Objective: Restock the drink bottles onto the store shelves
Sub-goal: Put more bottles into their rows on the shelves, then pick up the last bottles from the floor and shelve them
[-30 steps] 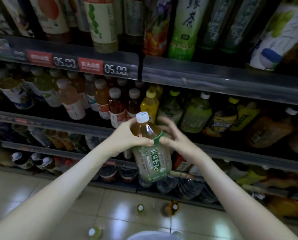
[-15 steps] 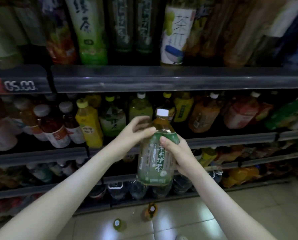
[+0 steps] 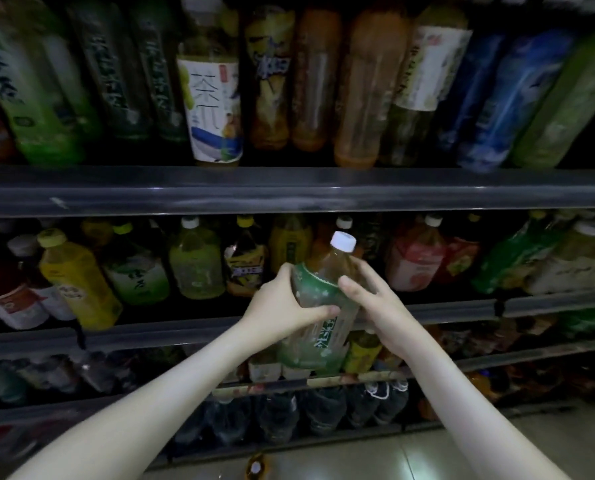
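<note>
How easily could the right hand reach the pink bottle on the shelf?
Probably not yet: both right hand and left hand hold the green-labelled bottle. The pink bottle itself stands unblocked at the front.

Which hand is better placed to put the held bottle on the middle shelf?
Probably the left. The left hand grips the green tea bottle round its body, thumb across the label, so it could carry it alone. The right hand only holds the upper side.
</note>
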Demonstrator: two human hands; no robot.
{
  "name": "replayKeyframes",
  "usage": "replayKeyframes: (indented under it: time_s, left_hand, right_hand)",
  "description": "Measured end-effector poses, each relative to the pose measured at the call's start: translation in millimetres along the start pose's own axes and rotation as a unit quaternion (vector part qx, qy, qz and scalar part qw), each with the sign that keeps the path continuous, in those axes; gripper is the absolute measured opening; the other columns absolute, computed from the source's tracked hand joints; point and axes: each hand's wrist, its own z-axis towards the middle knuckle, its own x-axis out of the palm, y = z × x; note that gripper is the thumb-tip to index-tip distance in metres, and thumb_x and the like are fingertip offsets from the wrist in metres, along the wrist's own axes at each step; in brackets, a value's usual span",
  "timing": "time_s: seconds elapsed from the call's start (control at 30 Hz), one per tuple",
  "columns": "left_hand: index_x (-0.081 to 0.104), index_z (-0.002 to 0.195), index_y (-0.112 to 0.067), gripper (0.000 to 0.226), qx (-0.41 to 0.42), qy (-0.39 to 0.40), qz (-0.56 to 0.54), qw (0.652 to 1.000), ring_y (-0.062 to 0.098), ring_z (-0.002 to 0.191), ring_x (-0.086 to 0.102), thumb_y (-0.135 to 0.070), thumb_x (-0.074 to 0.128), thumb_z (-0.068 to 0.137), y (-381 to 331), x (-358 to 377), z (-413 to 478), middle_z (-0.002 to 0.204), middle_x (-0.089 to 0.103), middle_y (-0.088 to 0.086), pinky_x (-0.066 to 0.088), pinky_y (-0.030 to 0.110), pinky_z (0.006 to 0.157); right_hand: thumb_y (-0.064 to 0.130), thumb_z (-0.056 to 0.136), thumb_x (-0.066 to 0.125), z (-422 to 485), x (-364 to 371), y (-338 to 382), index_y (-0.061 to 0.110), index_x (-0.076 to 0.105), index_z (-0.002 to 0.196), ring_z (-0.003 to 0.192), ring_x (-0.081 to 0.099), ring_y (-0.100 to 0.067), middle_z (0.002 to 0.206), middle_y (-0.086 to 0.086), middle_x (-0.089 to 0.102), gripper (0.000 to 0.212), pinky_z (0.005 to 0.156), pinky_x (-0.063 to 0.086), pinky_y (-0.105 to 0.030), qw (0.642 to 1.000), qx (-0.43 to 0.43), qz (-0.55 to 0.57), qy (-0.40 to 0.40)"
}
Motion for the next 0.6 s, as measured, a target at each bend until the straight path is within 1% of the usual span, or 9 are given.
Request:
replayKeyframes:
  time_s: [0.1,0.17,0.23,0.3,0.4,0.47,0.5,0.57,0.6]
  left_hand:
    - [0.038,0.115,-0.03,0.075,0.014,-0.006,0.05,0.999,0.009,0.095,0.057,-0.064,0.077,0.061,-12,34,6,0.106,0.056,-0.015,0.05,0.027,0.076]
    - [0.039,0.116,-0.029,0.075,0.017,-0.01,0.055,0.998,0.012,0.098,0.059,-0.063,0.077,0.06,-20,53,13,0.111,0.058,-0.012,0.05,0.03,0.079]
    - [0.04,0.115,-0.029,0.077,0.031,-0.011,0.066,0.997,0.014,0.098,0.059,-0.065,0.077,0.058,-29,70,23,0.112,0.058,-0.01,0.051,0.032,0.081]
    - [0.039,0.118,-0.029,0.083,0.043,-0.005,0.075,0.996,0.015,0.1,0.059,-0.067,0.077,0.055,-38,85,35,0.114,0.057,-0.008,0.051,0.033,0.083]
    - [0.039,0.128,-0.028,0.088,0.076,0.039,0.048,0.995,0.015,0.11,0.055,-0.062,0.08,0.058,-48,98,57,0.124,0.054,-0.006,0.049,0.034,0.09]
    - [0.033,0.14,-0.03,0.092,0.122,0.074,0.092,0.985,0.02,0.129,0.041,-0.063,0.075,0.066,-46,100,73,0.141,0.042,-0.001,0.038,0.04,0.106]
    - [0.025,0.146,-0.033,0.093,0.13,0.08,0.143,0.978,0.024,0.14,0.025,-0.065,0.069,0.071,-42,98,82,0.153,0.028,0.002,0.026,0.045,0.114]
    - [0.008,0.15,-0.042,0.086,0.117,0.051,0.24,0.962,0.025,0.146,-0.012,-0.068,0.054,0.082,-27,95,97,0.16,-0.01,0.0,0.002,0.05,0.116]
    - [0.003,0.149,-0.045,0.08,0.107,0.022,0.273,0.956,0.028,0.144,-0.022,-0.064,0.049,0.087,-20,94,102,0.158,-0.022,0.002,-0.004,0.051,0.115]
  right_hand:
    - [0.041,0.086,0.065,-6,-26,-7,0.027,0.057,0.126,0.11,0.064,-0.016,0.12,0.003,0.067,0.044,0.091,0.052,-0.036,0.999,-0.021,0.034,-0.022]
    - [0.037,0.084,0.062,-5,-37,-13,0.021,0.059,0.122,0.109,0.064,-0.017,0.118,0.001,0.067,0.042,0.091,0.051,-0.034,0.996,-0.031,0.052,-0.069]
    - [0.033,0.087,0.063,-1,-48,-16,0.019,0.061,0.115,0.103,0.065,-0.017,0.11,0.0,0.068,0.032,0.085,0.052,-0.029,0.99,-0.031,0.061,-0.119]
    - [0.029,0.092,0.061,5,-61,-19,0.019,0.062,0.107,0.096,0.066,-0.014,0.101,0.001,0.069,0.019,0.08,0.053,-0.027,0.983,-0.036,0.063,-0.17]
    - [0.033,0.093,0.059,13,-81,-28,0.026,0.062,0.098,0.097,0.065,-0.017,0.1,0.001,0.067,0.009,0.088,0.053,-0.037,0.967,-0.065,0.065,-0.236]
    - [0.035,0.093,0.059,18,-92,-37,0.031,0.06,0.095,0.1,0.061,-0.019,0.101,-0.001,0.064,0.005,0.091,0.05,-0.04,0.959,-0.095,0.028,-0.264]
    - [0.034,0.093,0.059,22,-97,-40,0.029,0.059,0.096,0.1,0.059,-0.019,0.103,-0.002,0.061,0.006,0.092,0.048,-0.039,0.957,-0.106,0.006,-0.271]
    - [0.029,0.093,0.06,29,-107,-47,0.024,0.057,0.101,0.102,0.056,-0.017,0.106,-0.004,0.058,0.01,0.092,0.044,-0.033,0.953,-0.123,-0.033,-0.275]
    - [0.028,0.093,0.06,34,-110,-49,0.022,0.056,0.103,0.103,0.055,-0.018,0.108,-0.004,0.058,0.012,0.092,0.043,-0.031,0.952,-0.126,-0.052,-0.274]
